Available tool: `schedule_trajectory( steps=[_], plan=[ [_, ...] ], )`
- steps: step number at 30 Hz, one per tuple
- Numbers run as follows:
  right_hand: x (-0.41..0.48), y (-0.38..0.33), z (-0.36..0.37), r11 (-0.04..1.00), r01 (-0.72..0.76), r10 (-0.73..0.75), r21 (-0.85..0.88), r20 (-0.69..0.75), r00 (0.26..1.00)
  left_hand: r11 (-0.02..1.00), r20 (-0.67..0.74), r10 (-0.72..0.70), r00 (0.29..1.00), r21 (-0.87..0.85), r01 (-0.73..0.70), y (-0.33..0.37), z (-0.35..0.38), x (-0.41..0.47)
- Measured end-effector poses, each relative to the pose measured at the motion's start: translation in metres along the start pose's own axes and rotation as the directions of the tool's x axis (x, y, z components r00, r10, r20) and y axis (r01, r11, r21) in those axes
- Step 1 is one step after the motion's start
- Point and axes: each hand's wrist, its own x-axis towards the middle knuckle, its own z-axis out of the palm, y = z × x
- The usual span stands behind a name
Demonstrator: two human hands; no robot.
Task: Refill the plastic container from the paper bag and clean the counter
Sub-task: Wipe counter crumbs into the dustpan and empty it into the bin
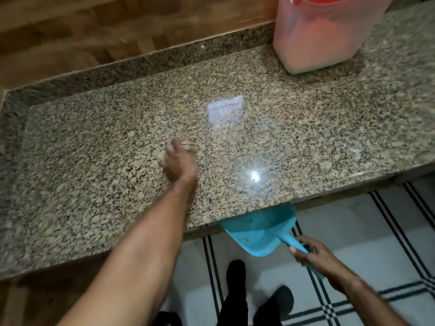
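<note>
My left hand (179,162) rests on the speckled granite counter (294,137), blurred, with its fingers curled over a small pale heap of spilled grains (188,145). My right hand (315,254) grips the handle of a blue dustpan (256,231), whose mouth is tucked under the counter's front edge. The plastic container (322,36) with a red lid stands at the back right of the counter and holds a pale filling. No paper bag is in view.
A wooden wall panel (94,31) runs behind the counter's raised granite back edge. Below the front edge lies a white tiled floor (353,231) with dark stripes, where my dark shoes (235,278) stand.
</note>
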Motion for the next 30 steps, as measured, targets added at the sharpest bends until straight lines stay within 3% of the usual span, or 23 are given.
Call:
schedule_trajectory(
  steps=[2, 5, 6, 8, 10, 12, 15, 17, 19, 20, 21, 23, 25, 26, 28, 30],
  plan=[
    [-0.003, 0.003, -0.005, 1.0, 0.001, -0.001, 0.012, -0.017, 1.0, 0.978, 0.055, 0.202, 0.978, -0.054, -0.2, 0.035, 0.018, -0.035],
    [-0.009, 0.006, -0.016, 0.999, -0.001, 0.004, 0.042, -0.072, 0.997, 0.86, 0.14, 0.51, 0.849, -0.105, -0.499, 0.078, 0.033, -0.093],
    [-0.012, 0.008, -0.02, 0.999, -0.001, 0.005, 0.043, -0.088, 0.996, 0.84, 0.156, 0.542, 0.826, -0.134, -0.526, 0.087, 0.03, -0.102],
    [-0.019, 0.015, -0.032, 0.999, 0.001, 0.006, 0.05, -0.127, 0.992, 0.897, 0.08, 0.435, 0.897, -0.129, -0.424, 0.091, 0.03, -0.091],
    [-0.026, 0.024, -0.042, 0.998, -0.006, 0.018, 0.068, -0.17, 0.985, 0.978, 0.005, 0.2, 0.98, -0.06, -0.2, 0.082, 0.034, -0.068],
    [-0.033, 0.033, -0.052, 0.994, -0.025, 0.047, 0.105, -0.221, 0.974, 0.995, -0.01, 0.095, 0.995, -0.012, -0.095, 0.083, 0.039, -0.059],
    [-0.045, 0.043, -0.065, 0.987, -0.027, 0.071, 0.158, -0.28, 0.957, 0.964, 0.041, 0.25, 0.967, -0.101, -0.245, 0.119, 0.055, -0.102],
    [-0.048, 0.047, -0.074, 0.984, -0.015, 0.067, 0.176, -0.293, 0.954, 0.84, 0.089, 0.527, 0.845, -0.204, -0.502, 0.146, 0.065, -0.145],
    [-0.049, 0.052, -0.088, 0.979, -0.009, 0.071, 0.205, -0.295, 0.953, 0.615, 0.154, 0.788, 0.596, -0.228, -0.755, 0.17, 0.077, -0.182],
    [-0.049, 0.054, -0.094, 0.977, -0.009, 0.073, 0.211, -0.296, 0.952, 0.563, 0.185, 0.826, 0.532, -0.247, -0.789, 0.182, 0.08, -0.189],
    [-0.049, 0.057, -0.105, 0.976, -0.008, 0.073, 0.218, -0.295, 0.953, 0.579, 0.183, 0.816, 0.549, -0.267, -0.771, 0.197, 0.079, -0.188],
    [-0.049, 0.063, -0.124, 0.974, -0.012, 0.079, 0.228, -0.285, 0.955, 0.719, 0.111, 0.678, 0.727, -0.304, -0.625, 0.219, 0.078, -0.165],
    [-0.049, 0.071, -0.146, 0.972, -0.014, 0.08, 0.234, -0.278, 0.957, 0.914, 0.086, 0.382, 0.92, -0.182, -0.362, 0.227, 0.076, -0.13],
    [-0.048, 0.074, -0.155, 0.971, -0.015, 0.082, 0.239, -0.273, 0.958, 0.973, 0.096, 0.191, 0.977, -0.152, -0.175, 0.224, 0.074, -0.113],
    [-0.045, 0.078, -0.173, 0.972, -0.013, 0.078, 0.236, -0.265, 0.961, 0.998, 0.074, 0.01, 0.997, -0.059, -0.006, 0.222, 0.077, -0.103],
    [-0.041, 0.08, -0.192, 0.972, -0.017, 0.078, 0.234, -0.252, 0.965, 0.996, 0.068, 0.086, 0.994, -0.03, -0.084, 0.233, 0.097, -0.127]
  ],
)
